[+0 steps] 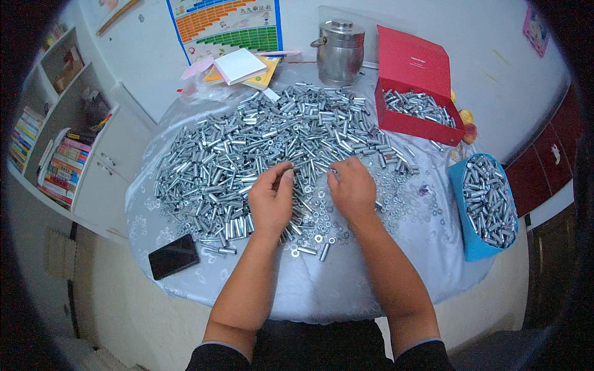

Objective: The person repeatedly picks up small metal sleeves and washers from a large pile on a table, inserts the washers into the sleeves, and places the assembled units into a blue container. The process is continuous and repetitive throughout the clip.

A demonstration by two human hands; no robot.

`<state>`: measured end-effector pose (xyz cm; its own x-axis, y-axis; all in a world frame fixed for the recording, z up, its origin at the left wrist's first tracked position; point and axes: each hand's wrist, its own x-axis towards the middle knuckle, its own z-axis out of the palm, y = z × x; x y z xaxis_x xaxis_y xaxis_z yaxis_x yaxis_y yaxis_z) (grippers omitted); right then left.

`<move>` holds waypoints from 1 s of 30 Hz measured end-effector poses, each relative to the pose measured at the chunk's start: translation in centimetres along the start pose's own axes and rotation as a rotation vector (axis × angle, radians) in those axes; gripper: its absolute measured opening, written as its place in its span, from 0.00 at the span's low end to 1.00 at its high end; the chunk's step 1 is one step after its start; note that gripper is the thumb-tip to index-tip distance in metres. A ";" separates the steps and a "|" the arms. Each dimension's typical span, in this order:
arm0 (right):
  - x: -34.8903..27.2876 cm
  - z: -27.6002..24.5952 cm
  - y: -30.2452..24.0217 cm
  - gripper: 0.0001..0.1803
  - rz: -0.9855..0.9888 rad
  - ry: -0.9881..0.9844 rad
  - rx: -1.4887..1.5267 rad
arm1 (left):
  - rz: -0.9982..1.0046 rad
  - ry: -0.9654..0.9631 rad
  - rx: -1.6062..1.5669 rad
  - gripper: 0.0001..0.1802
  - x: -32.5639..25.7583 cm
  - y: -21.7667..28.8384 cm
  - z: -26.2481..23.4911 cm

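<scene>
A broad heap of silvery metal tubes and bolts (229, 145) covers the middle of the table. At its near edge my left hand (271, 201) is closed, thumb and fingertips pinched together over the heap. A short gap to the right, my right hand (355, 190) is also closed in a pinch, its fingertips turned toward the left hand. Whatever either pinch holds is too small to make out. Beneath and between the hands lie loose flat washers (318, 238), spreading to the right. One metal tube (324, 251) lies apart, close to my forearms.
A black phone (173, 256) rests at the left near edge. On the right stand a red lidded box (413, 62) and a blue bin (475, 248), both holding metal tubes. A steel pot (341, 55) and a notebook (240, 66) are at the back. Bookshelves (93, 148) stand left.
</scene>
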<state>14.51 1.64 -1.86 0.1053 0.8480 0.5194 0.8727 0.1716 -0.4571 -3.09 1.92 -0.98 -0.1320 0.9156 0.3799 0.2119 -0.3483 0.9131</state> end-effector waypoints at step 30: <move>-2.8 -1.9 2.1 0.13 0.045 0.000 0.096 | 0.368 0.130 0.593 0.09 3.1 -0.7 -1.9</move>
<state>16.93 -1.35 -2.91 0.1437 0.8560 0.4967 0.8172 0.1805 -0.5474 -5.50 4.65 -0.15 -0.0573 0.7153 0.6964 0.7516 -0.4282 0.5017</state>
